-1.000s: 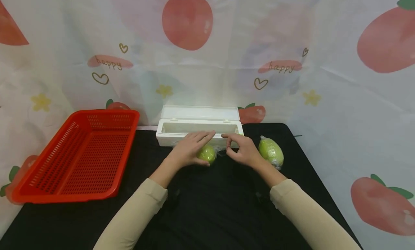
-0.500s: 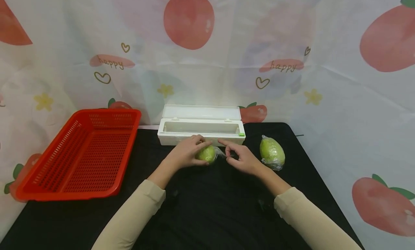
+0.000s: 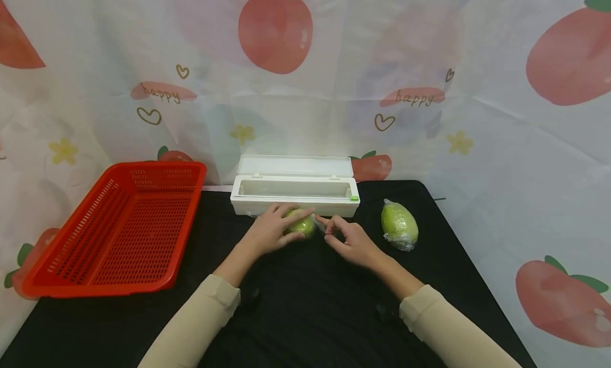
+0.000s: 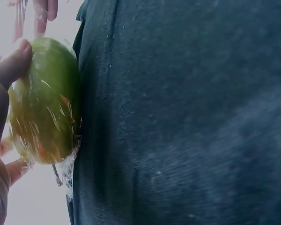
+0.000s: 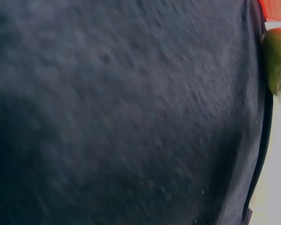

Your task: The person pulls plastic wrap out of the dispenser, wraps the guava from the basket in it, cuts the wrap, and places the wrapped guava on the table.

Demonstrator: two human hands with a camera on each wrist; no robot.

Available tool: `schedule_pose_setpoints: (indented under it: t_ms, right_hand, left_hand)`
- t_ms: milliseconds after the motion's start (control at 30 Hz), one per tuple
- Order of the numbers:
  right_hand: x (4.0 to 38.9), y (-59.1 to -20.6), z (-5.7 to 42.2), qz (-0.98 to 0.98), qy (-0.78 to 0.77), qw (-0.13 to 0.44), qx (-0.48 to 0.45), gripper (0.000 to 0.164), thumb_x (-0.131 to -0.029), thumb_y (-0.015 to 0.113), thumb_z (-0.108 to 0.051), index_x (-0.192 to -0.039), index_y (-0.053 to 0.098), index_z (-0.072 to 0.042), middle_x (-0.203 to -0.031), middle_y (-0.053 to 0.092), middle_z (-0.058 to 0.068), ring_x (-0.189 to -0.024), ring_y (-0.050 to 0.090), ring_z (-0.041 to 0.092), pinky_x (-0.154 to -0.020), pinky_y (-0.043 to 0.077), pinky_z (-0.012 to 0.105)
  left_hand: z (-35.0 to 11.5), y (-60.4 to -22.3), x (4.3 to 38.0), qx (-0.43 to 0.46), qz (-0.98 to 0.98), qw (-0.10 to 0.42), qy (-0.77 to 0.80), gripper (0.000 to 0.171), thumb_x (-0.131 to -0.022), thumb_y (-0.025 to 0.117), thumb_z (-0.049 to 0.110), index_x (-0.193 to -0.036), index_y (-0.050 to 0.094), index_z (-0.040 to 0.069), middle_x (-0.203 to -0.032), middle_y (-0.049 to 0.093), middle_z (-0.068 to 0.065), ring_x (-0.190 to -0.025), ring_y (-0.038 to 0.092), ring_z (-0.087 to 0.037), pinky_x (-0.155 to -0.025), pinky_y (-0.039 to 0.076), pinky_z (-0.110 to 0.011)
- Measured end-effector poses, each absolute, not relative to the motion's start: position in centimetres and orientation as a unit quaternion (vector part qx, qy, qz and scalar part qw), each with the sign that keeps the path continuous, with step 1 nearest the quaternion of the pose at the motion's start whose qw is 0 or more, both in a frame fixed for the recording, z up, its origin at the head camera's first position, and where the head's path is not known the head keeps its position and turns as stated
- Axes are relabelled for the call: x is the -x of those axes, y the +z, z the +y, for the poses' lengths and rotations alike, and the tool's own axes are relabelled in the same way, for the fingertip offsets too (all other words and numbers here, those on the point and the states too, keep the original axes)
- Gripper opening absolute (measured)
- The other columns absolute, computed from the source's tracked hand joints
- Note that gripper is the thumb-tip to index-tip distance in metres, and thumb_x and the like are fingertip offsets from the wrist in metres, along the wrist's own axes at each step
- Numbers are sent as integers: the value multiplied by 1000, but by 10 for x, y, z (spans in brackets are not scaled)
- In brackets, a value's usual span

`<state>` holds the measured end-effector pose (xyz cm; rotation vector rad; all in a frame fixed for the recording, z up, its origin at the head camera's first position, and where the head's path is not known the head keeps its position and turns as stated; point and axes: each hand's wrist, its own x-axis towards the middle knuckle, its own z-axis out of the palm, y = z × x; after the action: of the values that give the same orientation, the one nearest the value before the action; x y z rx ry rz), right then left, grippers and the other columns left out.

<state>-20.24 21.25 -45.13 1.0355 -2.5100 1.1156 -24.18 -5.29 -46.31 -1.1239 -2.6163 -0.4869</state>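
A green oval fruit [image 3: 304, 227], wrapped in shiny cling film, lies on the black cloth in front of the white box. My left hand [image 3: 269, 231] holds it from the left, thumb on the near side and fingers over the far side. In the left wrist view the wrapped fruit [image 4: 47, 103] shows a thin dark stem and crumpled film at one end. At the fruit's right end, my right hand [image 3: 352, 243] pinches the gathered tail of cling film [image 3: 321, 226] between its fingers. The right wrist view catches only the fruit's edge [image 5: 277, 61].
Behind the hands stands the white cling film dispenser [image 3: 295, 205], lid raised, with a green slider at its right end. A second film-wrapped green fruit [image 3: 399, 225] lies at the right. A red plastic basket [image 3: 169, 275] stands at the left.
My right hand has moved left and slightly down, closer to the fruit. The left hand has shifted a little left with the fruit, which has turned slightly.
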Motion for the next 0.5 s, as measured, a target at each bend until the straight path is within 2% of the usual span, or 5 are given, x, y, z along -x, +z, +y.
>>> schedule_pose_setpoints:
  t_ms: [100,233,300,367,500]
  right_hand:
    - [198,-455,207,-853,371,113,-350,12,-95,66,-11,-93,55,-15,-89,73,6,-71,61,8,-64,51,30]
    - [188,-462,199,-856,366,125,-344,10,-95,67,-11,-95,58,-16,-83,70,1,-62,51,6,-58,44,26]
    - [181,-463,194,-861,364,127,-333,6,-95,67,-12,-96,61,-15,-94,74,4,-71,61,9,-63,49,29]
    - [174,-463,189,-869,357,121,-321,5,-97,65,-14,-101,64,-12,-112,74,8,-91,69,15,-75,55,35]
    - [163,-462,179,-884,341,94,-306,21,-98,64,-13,-117,68,-6,-144,55,13,-131,54,25,-99,50,47]
  left_hand:
    - [-54,-465,238,371,-901,124,-188,60,-97,58,50,-152,37,43,-151,43,-2,-130,45,-32,-94,50,-51]
    - [-52,-470,234,352,-902,131,-213,55,-98,58,44,-151,42,40,-152,42,-2,-132,43,-31,-99,47,-52]
    - [-49,-473,232,349,-903,128,-216,53,-101,55,41,-152,40,38,-153,39,-5,-135,41,-32,-103,44,-54]
    - [-46,-475,231,347,-903,118,-226,51,-104,50,38,-153,39,34,-155,35,-9,-137,38,-35,-106,39,-57]
    - [-40,-478,229,329,-903,86,-262,46,-108,39,35,-154,38,29,-156,30,-14,-139,32,-40,-108,30,-62]
